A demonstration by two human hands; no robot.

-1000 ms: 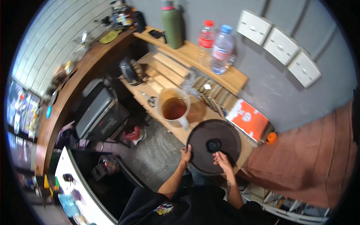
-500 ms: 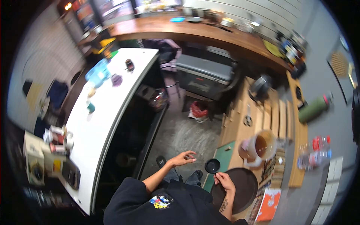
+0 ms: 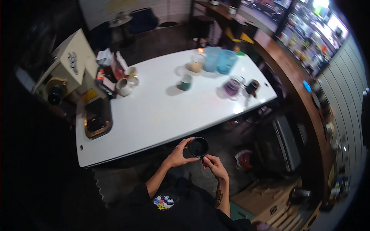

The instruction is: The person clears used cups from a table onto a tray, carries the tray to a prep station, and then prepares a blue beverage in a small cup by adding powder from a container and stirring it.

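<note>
A black mug [image 3: 199, 146] is held in front of my body, just off the near edge of the white table [image 3: 154, 123]. My left hand [image 3: 178, 155] wraps round the side of the mug, fingers closed against it. The fingers of my right hand [image 3: 216, 166] pinch its handle from the right. The mug's mouth faces up toward me, and its inside looks dark. On the table beyond stand a green cup [image 3: 185, 82] and a glass jug with purple liquid [image 3: 232, 87].
Two blue clear pitchers [image 3: 212, 59] and a tan-filled cup [image 3: 197, 62] stand farther back. At left are a white mug [image 3: 123, 87], a cream-coloured machine [image 3: 69, 61] and a dark tray [image 3: 98, 117]. A grey chest [image 3: 287, 144] and a wooden cabinet [image 3: 266, 198] stand to the right.
My view has turned left, from the wooden cabinet toward the white table. My left hand, open and apart before, now grips the mug's side. The right hand still holds the handle.
</note>
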